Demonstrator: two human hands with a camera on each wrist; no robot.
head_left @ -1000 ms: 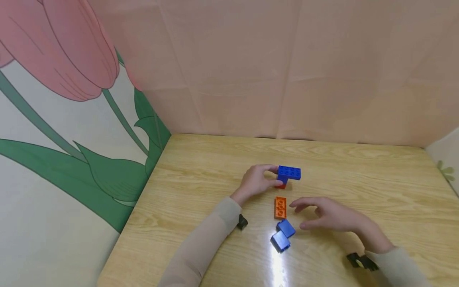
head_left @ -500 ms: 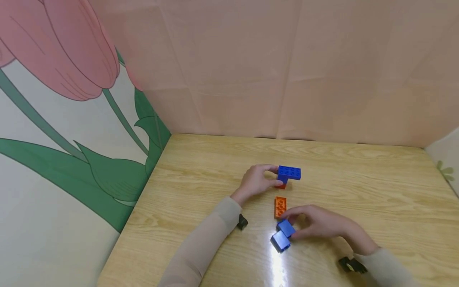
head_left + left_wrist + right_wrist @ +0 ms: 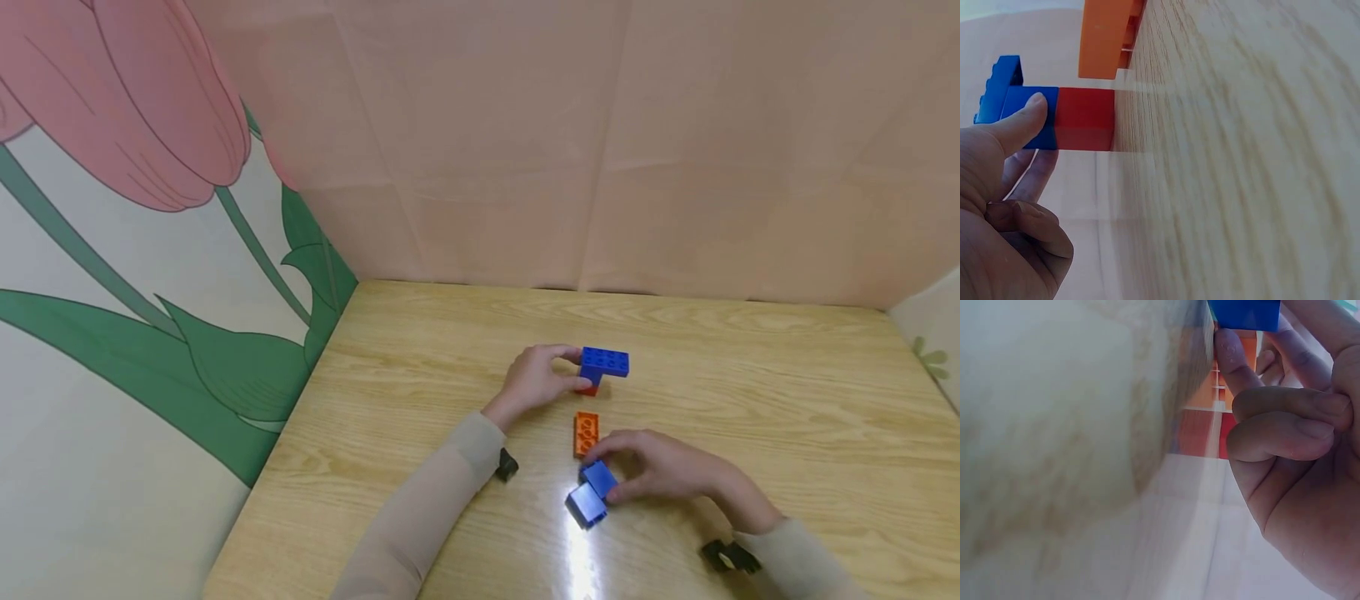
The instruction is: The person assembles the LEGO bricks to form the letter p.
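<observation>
My left hand point(image 3: 528, 379) pinches a small stack between thumb and fingers. At its base is a red brick point(image 3: 1085, 119) standing on the table, with a blue brick point(image 3: 1049, 132) above it under my thumb. A long blue brick point(image 3: 607, 362) caps the stack and juts out to the right. Nearer to me, my right hand point(image 3: 667, 467) pinches a small blue brick point(image 3: 599, 479) low at the tabletop, thumb on one side and fingertip on the other. A second small blue brick point(image 3: 587, 505) lies right against it. The orange brick point(image 3: 587, 434) lies hollow side up just beyond.
The wooden table point(image 3: 420, 350) reaches back to a pinkish cloth wall point(image 3: 480, 167). A tulip-patterned panel point(image 3: 187, 400) runs along the left edge. Light glares off the tabletop in front of the small blue bricks.
My right hand has come left and toward me, from beside the orange brick to the small blue brick, and has taken hold of it. The left hand stays on the stack.
</observation>
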